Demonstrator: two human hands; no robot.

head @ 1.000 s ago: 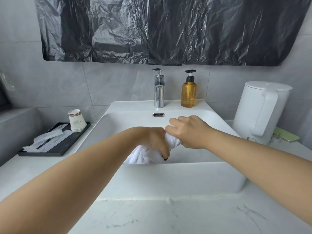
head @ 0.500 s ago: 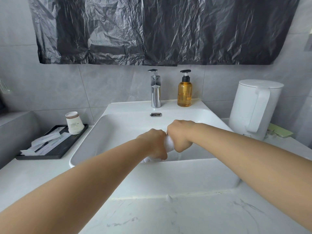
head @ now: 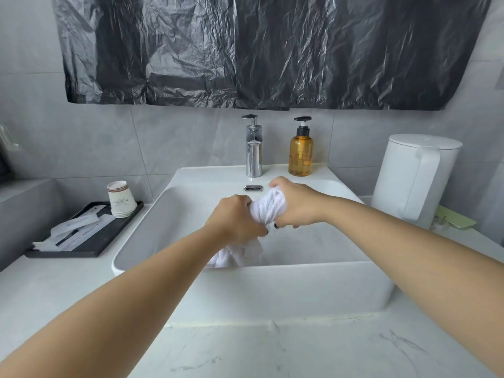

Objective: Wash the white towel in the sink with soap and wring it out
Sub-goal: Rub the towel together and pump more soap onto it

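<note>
Where hands (head: 236, 218) grip, towel (head: 268, 207) hidden

Item count, located relative to the sink (head: 272, 285):
- One towel (head: 268, 210), above the basin.
- One faucet (head: 254, 148) and one soap bottle (head: 300, 151), at the rear rim.
- One kettle (head: 411, 178), right.
- One tray (head: 90, 241) and one stack of paper cups (head: 121, 199), left.
- Two hands.

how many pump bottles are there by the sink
1. The amber pump bottle stands on the sink ledge, right of the faucet. None other shows.
</note>
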